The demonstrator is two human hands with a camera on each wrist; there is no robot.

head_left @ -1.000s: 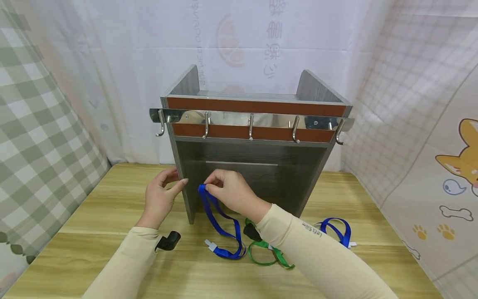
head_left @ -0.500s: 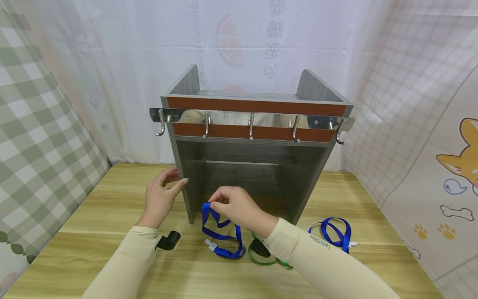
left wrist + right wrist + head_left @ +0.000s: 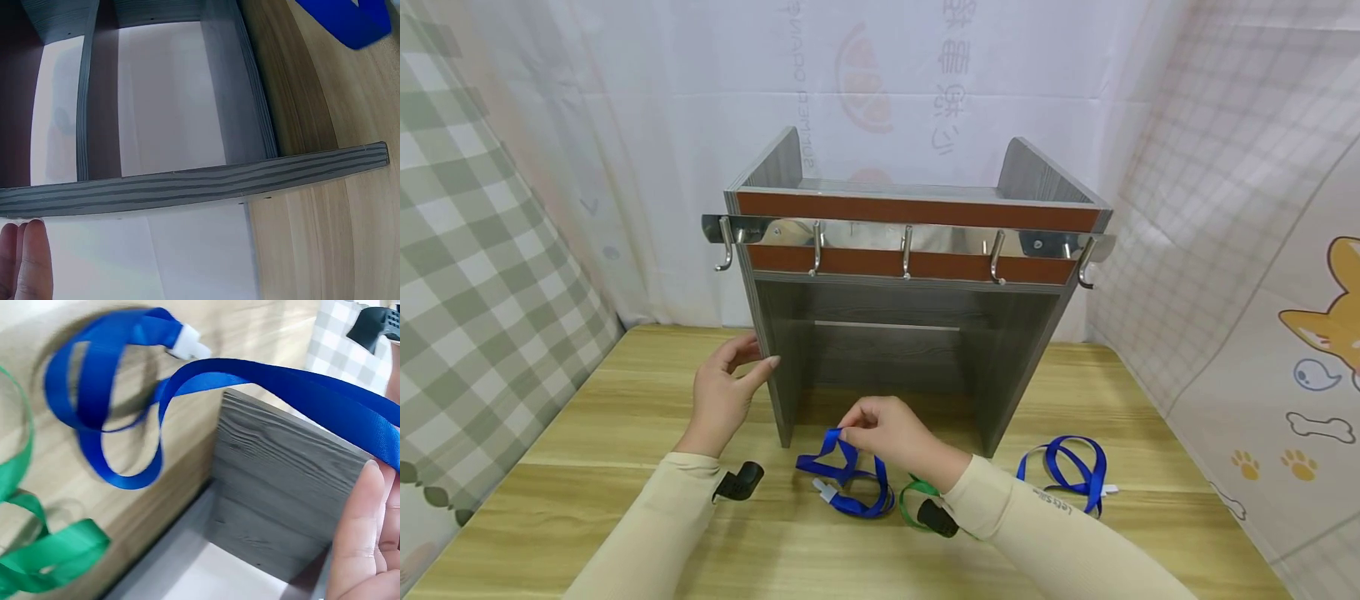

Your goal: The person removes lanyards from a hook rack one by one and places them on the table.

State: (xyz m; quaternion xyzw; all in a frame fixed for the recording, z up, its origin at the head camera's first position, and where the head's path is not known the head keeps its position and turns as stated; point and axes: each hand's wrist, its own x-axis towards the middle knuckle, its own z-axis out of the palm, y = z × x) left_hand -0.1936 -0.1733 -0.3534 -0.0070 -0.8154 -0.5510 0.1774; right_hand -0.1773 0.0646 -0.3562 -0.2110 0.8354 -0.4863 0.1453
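A blue lanyard (image 3: 865, 503) with a white plastic clip lies partly coiled on the table in front of a grey wood-grain shelf unit (image 3: 778, 375). My right hand (image 3: 891, 433) pinches its strap between thumb and fingers, lifting that part in a loop; the right wrist view shows the raised strap (image 3: 312, 394) running from the fingers to the coil. At the unit's left side panel, my left hand (image 3: 722, 392) rests with its thumb tip by the front edge. In the left wrist view, its straight fingers (image 3: 31, 262) reach the panel's outer face (image 3: 187, 187).
A metal rail (image 3: 865, 237) with several hooks runs across the unit's front on a brown band. A green lanyard (image 3: 912, 504) lies partly under the right wrist. Another blue lanyard (image 3: 1093, 475) lies to the right on the wooden table (image 3: 625, 417).
My right hand has moved down and slightly right with the pinched strap, from beside the left panel to low over the table; the loop has sunk and folded. My left hand has stayed put.
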